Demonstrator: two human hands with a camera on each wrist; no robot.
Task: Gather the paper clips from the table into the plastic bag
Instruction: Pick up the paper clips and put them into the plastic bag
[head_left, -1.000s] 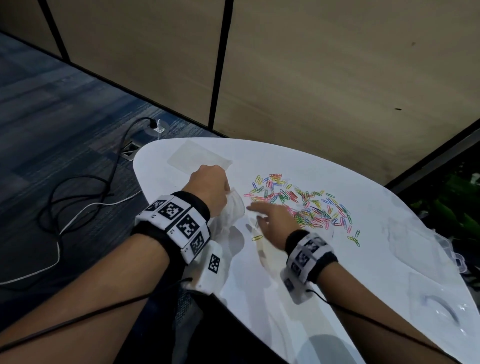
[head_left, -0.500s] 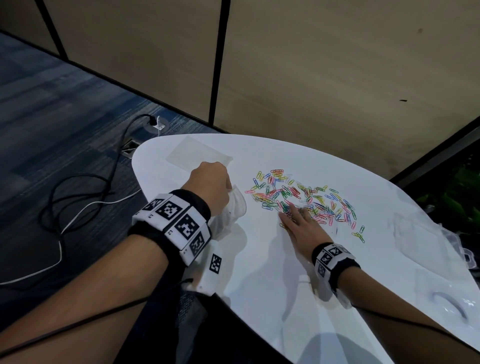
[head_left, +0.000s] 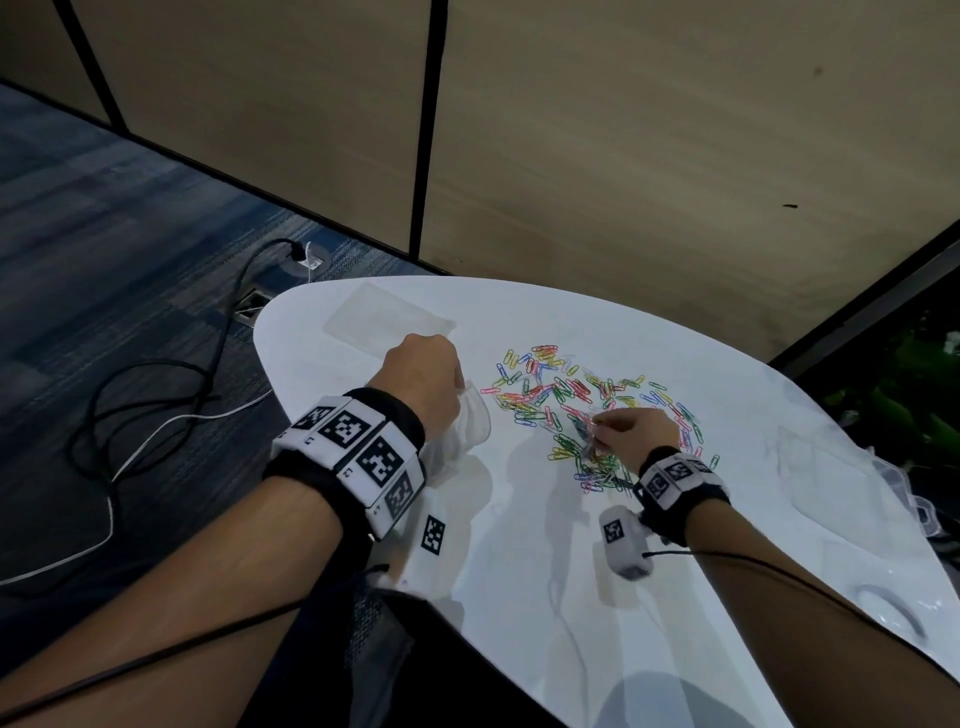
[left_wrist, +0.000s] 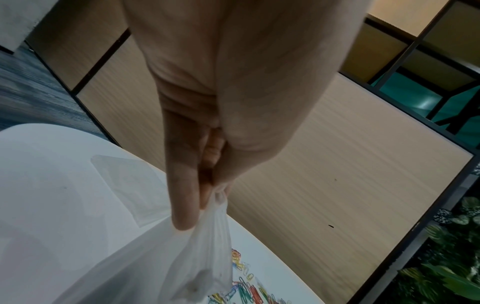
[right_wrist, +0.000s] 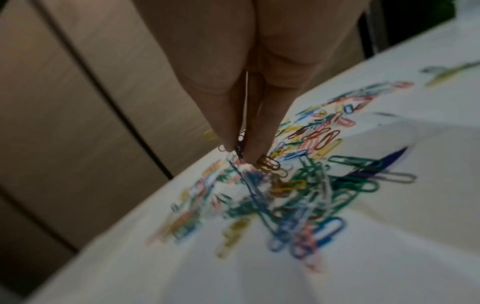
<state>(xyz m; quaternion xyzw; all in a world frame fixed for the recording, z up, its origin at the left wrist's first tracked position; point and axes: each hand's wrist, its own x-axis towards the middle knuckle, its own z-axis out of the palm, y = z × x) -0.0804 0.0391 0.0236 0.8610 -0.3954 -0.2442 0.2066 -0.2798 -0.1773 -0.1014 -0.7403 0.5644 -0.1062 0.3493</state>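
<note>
Coloured paper clips (head_left: 576, 395) lie scattered in a wide patch on the white table (head_left: 519, 597); they also show in the right wrist view (right_wrist: 306, 195) and at the bottom of the left wrist view (left_wrist: 246, 288). My left hand (head_left: 423, 376) holds the clear plastic bag (head_left: 462, 431) just left of the patch, fingers pinching its gathered top (left_wrist: 215, 195). My right hand (head_left: 631, 434) sits over the near part of the patch, fingertips pinching a small bunch of clips (right_wrist: 241, 144) just above the table.
A flat clear bag (head_left: 387, 325) lies on the table's far left, behind my left hand. More clear plastic packaging (head_left: 841, 483) covers the right side. The table edge runs close on the left, with cables (head_left: 156, 405) on the carpet below. A wood wall stands behind.
My right hand went from the bag's side to the paper clips, swept some toward me into a heap, and now pinches a few. The left hand has kept its hold on the bag.
</note>
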